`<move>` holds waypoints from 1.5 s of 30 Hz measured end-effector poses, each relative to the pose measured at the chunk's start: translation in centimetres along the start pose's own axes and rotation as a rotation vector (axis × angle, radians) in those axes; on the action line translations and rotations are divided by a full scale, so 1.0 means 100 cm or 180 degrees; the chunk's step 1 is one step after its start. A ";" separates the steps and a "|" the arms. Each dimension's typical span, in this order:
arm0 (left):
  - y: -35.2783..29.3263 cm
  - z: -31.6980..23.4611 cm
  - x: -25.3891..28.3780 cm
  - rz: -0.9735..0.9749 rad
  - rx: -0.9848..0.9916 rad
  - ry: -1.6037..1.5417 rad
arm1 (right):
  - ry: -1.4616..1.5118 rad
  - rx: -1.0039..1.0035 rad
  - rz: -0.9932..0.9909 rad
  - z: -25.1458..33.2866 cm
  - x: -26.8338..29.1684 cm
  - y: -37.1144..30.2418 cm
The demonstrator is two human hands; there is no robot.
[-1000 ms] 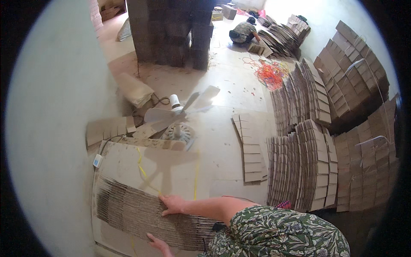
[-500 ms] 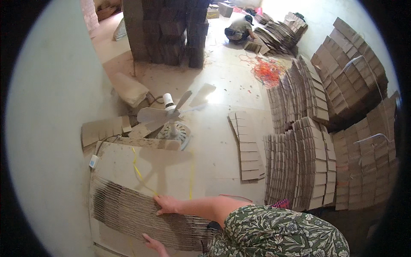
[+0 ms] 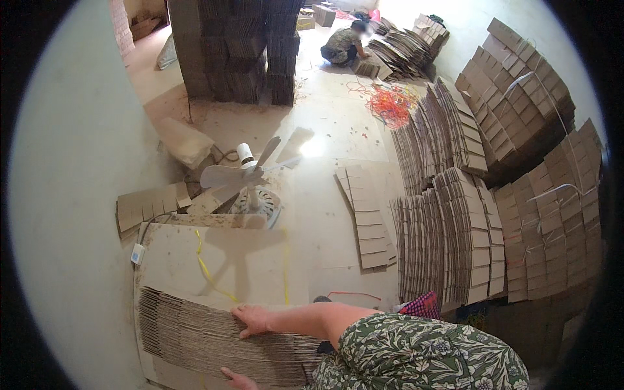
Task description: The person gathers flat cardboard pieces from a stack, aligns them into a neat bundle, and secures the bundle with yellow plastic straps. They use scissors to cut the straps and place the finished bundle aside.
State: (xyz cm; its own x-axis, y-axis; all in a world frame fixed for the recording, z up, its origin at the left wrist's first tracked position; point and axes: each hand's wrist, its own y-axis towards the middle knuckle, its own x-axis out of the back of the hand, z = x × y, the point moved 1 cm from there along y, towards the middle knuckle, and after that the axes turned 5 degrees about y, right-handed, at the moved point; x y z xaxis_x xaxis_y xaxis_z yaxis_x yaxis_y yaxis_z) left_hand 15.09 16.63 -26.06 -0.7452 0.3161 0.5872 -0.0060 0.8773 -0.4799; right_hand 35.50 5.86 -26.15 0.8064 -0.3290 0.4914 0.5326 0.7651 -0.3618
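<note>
While under both hands — cardboard stack point(image 3: 214, 335) (long axis left-right).

— Where can my hands move?

— My fingers point(image 3: 242, 316) lie flat on the fanned cardboard stack point(image 3: 195, 335). Beyond it the big flat cardboard sheet point(image 3: 253, 257) is open, crossed only by a yellow strap point(image 3: 207, 270).

— And what blocks?

— The small white fan point(image 3: 250, 188) stands at its far edge; the wall point(image 3: 71, 195) hems my left; rows of folded cartons point(image 3: 448, 240) close the right.
</note>
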 end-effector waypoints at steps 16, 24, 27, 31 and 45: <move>-0.010 -0.001 0.010 0.0203 -0.0130 -0.0179 | 0.0110 0.0281 -0.0106 -0.004 0.001 -0.006; -0.002 0.008 -0.004 0.0606 -0.0156 -0.0323 | 0.0053 0.0138 0.0218 0.005 0.009 -0.002; -0.025 -0.010 0.016 0.0859 0.0105 -0.0290 | 0.0182 0.0182 0.0244 -0.001 0.005 -0.001; 0.004 0.026 0.012 0.0561 -0.0217 0.0092 | 0.0323 0.0006 0.0117 -0.018 -0.015 0.006; 0.010 0.033 0.016 -0.0039 -0.0406 -0.0073 | -0.0434 0.0153 -0.0107 0.003 -0.012 0.007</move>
State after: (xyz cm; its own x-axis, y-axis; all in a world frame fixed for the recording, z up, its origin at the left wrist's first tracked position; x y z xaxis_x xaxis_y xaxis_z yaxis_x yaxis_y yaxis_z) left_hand 11.67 16.85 -27.75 -0.7607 0.2981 0.5766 0.0687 0.9203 -0.3851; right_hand 34.77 6.96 -26.74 0.7442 -0.2790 0.6069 0.5431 0.7816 -0.3067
